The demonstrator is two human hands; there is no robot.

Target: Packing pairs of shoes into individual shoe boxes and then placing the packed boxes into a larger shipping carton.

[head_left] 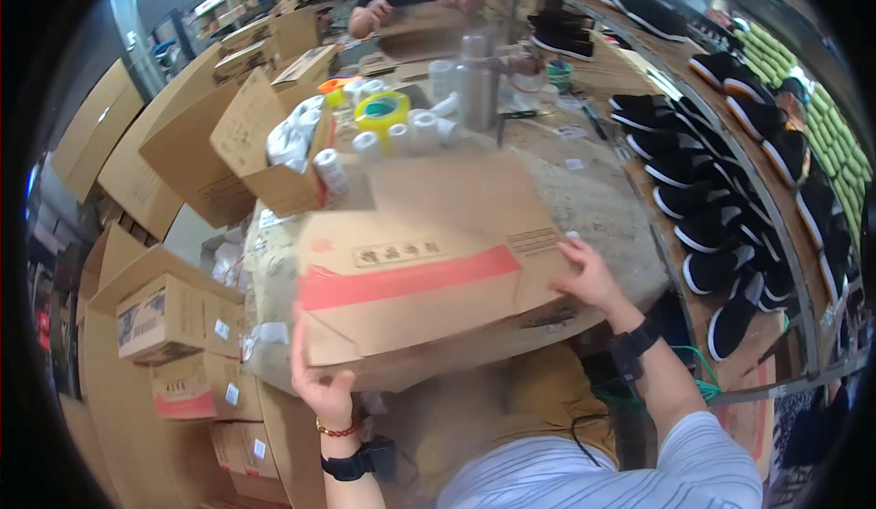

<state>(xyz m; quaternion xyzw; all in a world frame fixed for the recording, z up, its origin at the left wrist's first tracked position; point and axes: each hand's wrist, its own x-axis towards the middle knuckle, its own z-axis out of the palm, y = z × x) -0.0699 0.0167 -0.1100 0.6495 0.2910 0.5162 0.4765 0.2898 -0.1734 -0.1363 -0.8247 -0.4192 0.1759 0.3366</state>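
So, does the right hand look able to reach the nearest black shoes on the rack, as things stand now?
Probably yes: nothing seems to stand between the right hand and the nearest black shoes, though it would first have to leave the edge of the cardboard.

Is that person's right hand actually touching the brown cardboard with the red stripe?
Touching. The head view shows the right hand at the brown cardboard's right edge, its thumb and fingertips overlapping that edge with no gap visible.
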